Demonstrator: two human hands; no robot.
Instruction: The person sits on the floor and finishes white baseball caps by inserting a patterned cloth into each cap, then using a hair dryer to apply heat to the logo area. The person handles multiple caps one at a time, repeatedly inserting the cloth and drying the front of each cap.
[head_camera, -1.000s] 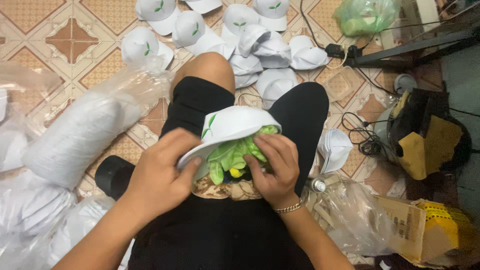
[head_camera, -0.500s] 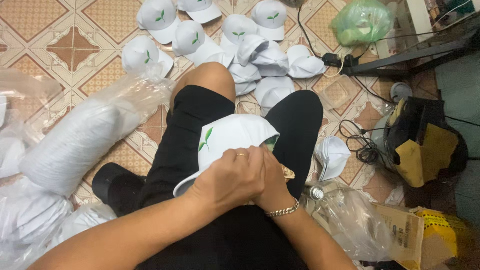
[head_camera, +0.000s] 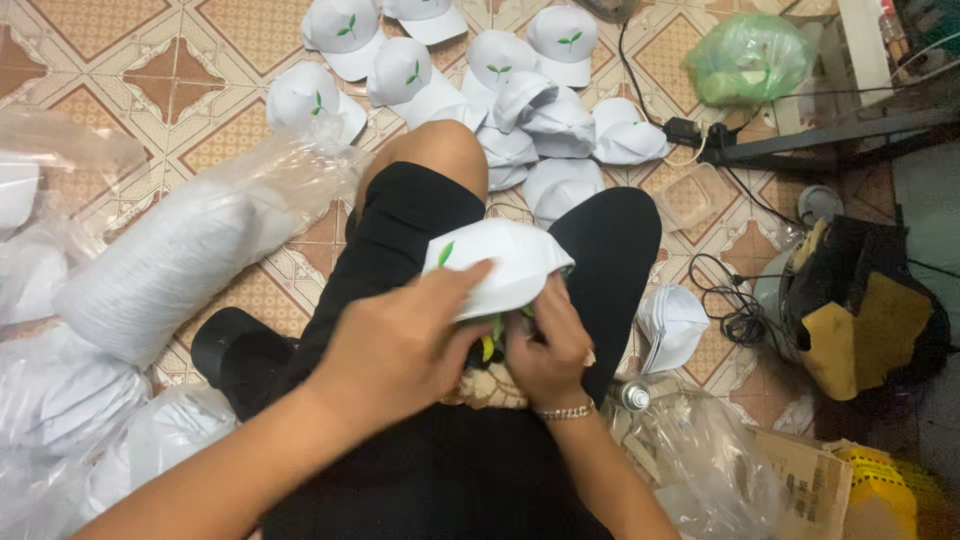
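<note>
A white cap (head_camera: 505, 262) with a small green leaf mark rests on my lap, over my black shorts. My left hand (head_camera: 400, 345) lies across its front, fingers pressing on the crown. My right hand (head_camera: 545, 350), with a bracelet at the wrist, is tucked under the cap's right side, closed on green and yellow stuffing (head_camera: 490, 340) that shows just below the cap's edge. How much stuffing is inside is hidden.
Several white caps (head_camera: 420, 70) lie on the patterned tile floor beyond my knee. Clear plastic bags of stacked caps (head_camera: 170, 270) fill the left. A green bag (head_camera: 750, 60), cables, a black stand and a cardboard box (head_camera: 800, 480) sit on the right.
The cap has turned from underside-up with the green stuffing showing to crown-up. My left hand moved over the top of it and my right hand slid beneath.
</note>
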